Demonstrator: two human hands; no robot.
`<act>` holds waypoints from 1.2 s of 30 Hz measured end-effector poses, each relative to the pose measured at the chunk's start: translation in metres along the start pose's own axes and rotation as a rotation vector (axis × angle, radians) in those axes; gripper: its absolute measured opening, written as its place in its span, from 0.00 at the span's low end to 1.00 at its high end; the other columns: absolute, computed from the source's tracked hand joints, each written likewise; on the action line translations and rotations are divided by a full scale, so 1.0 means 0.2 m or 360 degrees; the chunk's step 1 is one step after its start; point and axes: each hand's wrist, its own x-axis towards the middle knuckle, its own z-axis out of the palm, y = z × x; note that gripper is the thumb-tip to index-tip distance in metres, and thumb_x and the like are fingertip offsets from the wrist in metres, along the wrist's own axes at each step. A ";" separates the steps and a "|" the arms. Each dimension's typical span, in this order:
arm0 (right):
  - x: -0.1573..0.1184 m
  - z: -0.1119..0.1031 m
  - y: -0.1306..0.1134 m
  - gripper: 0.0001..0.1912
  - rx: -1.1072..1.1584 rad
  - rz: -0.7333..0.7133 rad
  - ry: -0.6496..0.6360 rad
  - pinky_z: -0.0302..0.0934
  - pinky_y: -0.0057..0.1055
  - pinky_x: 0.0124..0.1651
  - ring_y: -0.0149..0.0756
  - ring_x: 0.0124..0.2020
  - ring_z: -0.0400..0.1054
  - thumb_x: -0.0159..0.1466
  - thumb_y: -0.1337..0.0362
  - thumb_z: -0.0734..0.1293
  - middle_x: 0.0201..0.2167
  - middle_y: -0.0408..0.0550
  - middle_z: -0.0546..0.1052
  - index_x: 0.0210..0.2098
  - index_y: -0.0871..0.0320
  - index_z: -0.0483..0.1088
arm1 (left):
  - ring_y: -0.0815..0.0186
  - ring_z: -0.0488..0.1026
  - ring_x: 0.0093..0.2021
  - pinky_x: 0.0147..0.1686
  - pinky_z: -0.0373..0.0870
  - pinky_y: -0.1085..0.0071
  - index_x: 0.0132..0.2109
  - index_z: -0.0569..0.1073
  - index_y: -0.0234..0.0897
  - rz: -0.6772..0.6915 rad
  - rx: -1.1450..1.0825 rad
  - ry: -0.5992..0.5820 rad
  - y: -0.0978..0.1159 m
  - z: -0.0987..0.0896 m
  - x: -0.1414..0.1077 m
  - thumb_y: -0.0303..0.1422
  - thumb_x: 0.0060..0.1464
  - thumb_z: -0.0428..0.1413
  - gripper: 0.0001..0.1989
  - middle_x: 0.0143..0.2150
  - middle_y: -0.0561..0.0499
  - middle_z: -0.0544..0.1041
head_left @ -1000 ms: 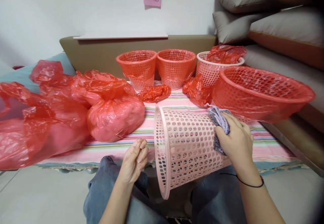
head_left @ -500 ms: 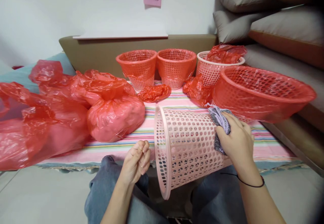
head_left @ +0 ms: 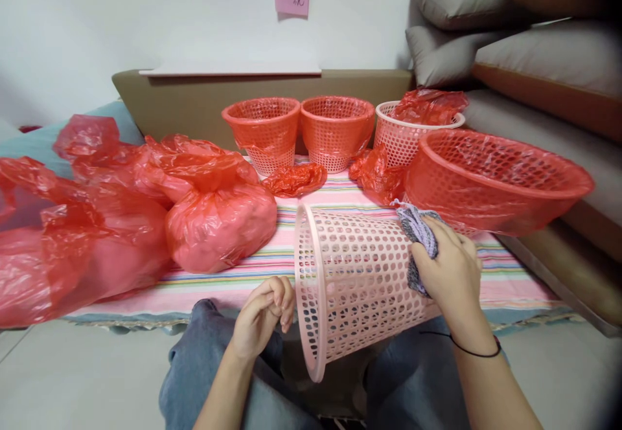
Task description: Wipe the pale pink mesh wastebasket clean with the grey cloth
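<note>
Basket (head_left: 364, 281), sideways, pale pink, perforated; right hand (head_left: 451, 267) clamps cloth (head_left: 418, 234), left hand (head_left: 262, 313) curls loosely.

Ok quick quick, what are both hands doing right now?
Left hand: half open, fingers loosely curled, nothing visible in it.
Right hand: closed on a grey-and-lilac cloth, at the pink basket's narrower end.

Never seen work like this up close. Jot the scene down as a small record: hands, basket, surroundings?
Right hand: holds a purple-grey cloth against the basket's narrow end
Left hand: holds nothing visible, fingers curled, near the rim
Pink basket: tipped sideways, wide rim leftward
Left side: bulging red bags
Back: two baskets lined with red plastic
Far right: stacked cushions
</note>
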 end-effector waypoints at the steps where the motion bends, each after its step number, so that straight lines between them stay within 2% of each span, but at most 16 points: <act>1: 0.00 0.00 0.00 0.27 0.0008 -0.0010 0.0005 0.57 0.58 0.59 0.56 0.57 0.63 0.63 0.57 0.60 0.61 0.51 0.72 0.60 0.55 0.69 | 0.71 0.66 0.23 0.21 0.68 0.77 0.28 0.68 0.34 0.0003 0.0002 0.0004 0.00 0.00 0.00 0.35 0.59 0.57 0.13 0.25 0.53 0.64; 4: 0.00 0.00 0.01 0.27 0.0000 -0.0008 0.0009 0.57 0.56 0.59 0.55 0.57 0.62 0.62 0.57 0.60 0.61 0.51 0.72 0.59 0.55 0.69 | 0.71 0.64 0.22 0.21 0.66 0.77 0.30 0.68 0.35 0.0026 0.0080 0.0047 -0.01 0.00 0.00 0.40 0.57 0.60 0.15 0.24 0.54 0.65; 8: 0.00 0.00 0.01 0.26 0.0004 -0.0016 0.0011 0.57 0.53 0.59 0.53 0.57 0.62 0.62 0.58 0.60 0.61 0.49 0.72 0.59 0.54 0.69 | 0.72 0.66 0.22 0.23 0.63 0.78 0.26 0.72 0.35 0.0152 0.0543 0.0186 -0.04 -0.04 0.01 0.36 0.47 0.69 0.14 0.21 0.54 0.69; 11: -0.02 0.00 0.01 0.26 0.0002 -0.0014 0.0023 0.57 0.53 0.59 0.52 0.57 0.62 0.62 0.58 0.60 0.61 0.48 0.72 0.59 0.54 0.69 | 0.67 0.71 0.25 0.27 0.67 0.74 0.27 0.78 0.36 0.0147 0.0787 0.0204 -0.07 -0.06 0.01 0.39 0.51 0.67 0.12 0.23 0.49 0.75; 14: -0.07 -0.02 0.03 0.27 0.0011 -0.0021 0.0061 0.57 0.53 0.60 0.53 0.58 0.62 0.62 0.57 0.60 0.62 0.47 0.71 0.60 0.53 0.68 | 0.64 0.73 0.26 0.29 0.69 0.70 0.31 0.81 0.36 0.0072 0.0745 0.0181 -0.08 -0.05 0.01 0.49 0.57 0.59 0.20 0.26 0.46 0.78; 17: -0.15 -0.03 0.03 0.27 0.0036 -0.0044 0.0131 0.55 0.55 0.61 0.54 0.60 0.61 0.62 0.58 0.60 0.62 0.48 0.71 0.60 0.52 0.67 | 0.61 0.75 0.31 0.34 0.72 0.66 0.45 0.82 0.37 -0.0038 0.0545 0.0057 -0.10 -0.01 0.00 0.59 0.53 0.56 0.30 0.37 0.42 0.81; 19: -0.21 -0.04 0.04 0.27 0.0053 -0.0043 0.0186 0.54 0.55 0.61 0.54 0.61 0.60 0.63 0.58 0.60 0.62 0.48 0.70 0.61 0.52 0.66 | 0.53 0.77 0.44 0.44 0.73 0.59 0.59 0.74 0.41 -0.0115 0.0387 -0.0113 -0.12 0.02 -0.01 0.63 0.46 0.58 0.41 0.53 0.39 0.78; 20: -0.24 -0.04 0.04 0.27 0.0062 -0.0044 0.0210 0.54 0.56 0.62 0.54 0.62 0.59 0.63 0.59 0.60 0.62 0.49 0.70 0.61 0.52 0.66 | 0.49 0.75 0.52 0.51 0.71 0.55 0.63 0.70 0.43 -0.0138 0.0315 -0.0208 -0.13 0.03 -0.02 0.64 0.42 0.60 0.46 0.60 0.39 0.73; 22: -0.28 -0.05 0.04 0.27 0.0075 -0.0055 0.0235 0.54 0.56 0.62 0.54 0.62 0.59 0.63 0.59 0.60 0.62 0.50 0.70 0.62 0.52 0.66 | 0.44 0.65 0.63 0.61 0.62 0.50 0.67 0.65 0.47 -0.0168 0.0231 -0.0366 -0.17 0.06 -0.04 0.62 0.36 0.65 0.52 0.67 0.41 0.66; 24: -0.30 -0.05 0.05 0.27 0.0077 -0.0075 0.0241 0.54 0.56 0.62 0.54 0.62 0.60 0.63 0.59 0.60 0.62 0.51 0.70 0.62 0.52 0.65 | 0.43 0.61 0.66 0.65 0.56 0.49 0.66 0.65 0.49 -0.0188 0.0220 -0.0479 -0.21 0.10 -0.06 0.56 0.34 0.69 0.52 0.68 0.42 0.65; 26: -0.30 -0.06 0.06 0.27 0.0082 -0.0101 0.0248 0.53 0.56 0.63 0.53 0.62 0.61 0.63 0.60 0.60 0.62 0.51 0.70 0.62 0.52 0.65 | 0.44 0.62 0.67 0.66 0.54 0.48 0.67 0.64 0.50 -0.0217 0.0224 -0.0553 -0.23 0.13 -0.08 0.50 0.40 0.70 0.47 0.66 0.43 0.67; 29: -0.29 -0.07 0.08 0.27 0.0108 -0.0154 0.0251 0.53 0.55 0.65 0.51 0.62 0.62 0.63 0.60 0.60 0.61 0.52 0.71 0.61 0.53 0.66 | 0.45 0.61 0.67 0.66 0.54 0.46 0.67 0.63 0.52 -0.0168 0.0217 -0.0625 -0.22 0.17 -0.10 0.43 0.51 0.66 0.39 0.67 0.43 0.66; 31: -0.28 -0.08 0.08 0.26 0.0139 -0.0168 0.0216 0.53 0.54 0.66 0.50 0.62 0.62 0.63 0.60 0.60 0.61 0.52 0.71 0.61 0.54 0.66 | 0.46 0.58 0.69 0.67 0.52 0.45 0.67 0.63 0.53 -0.0122 0.0273 -0.0668 -0.19 0.16 -0.11 0.40 0.52 0.66 0.37 0.68 0.45 0.64; 36: -0.29 -0.06 0.01 0.27 0.0237 -0.0113 0.0155 0.54 0.55 0.66 0.50 0.63 0.60 0.64 0.60 0.60 0.63 0.53 0.69 0.63 0.54 0.64 | 0.45 0.50 0.72 0.69 0.40 0.42 0.69 0.59 0.51 -0.0120 0.0550 -0.0752 -0.17 0.09 -0.11 0.35 0.48 0.69 0.44 0.71 0.42 0.59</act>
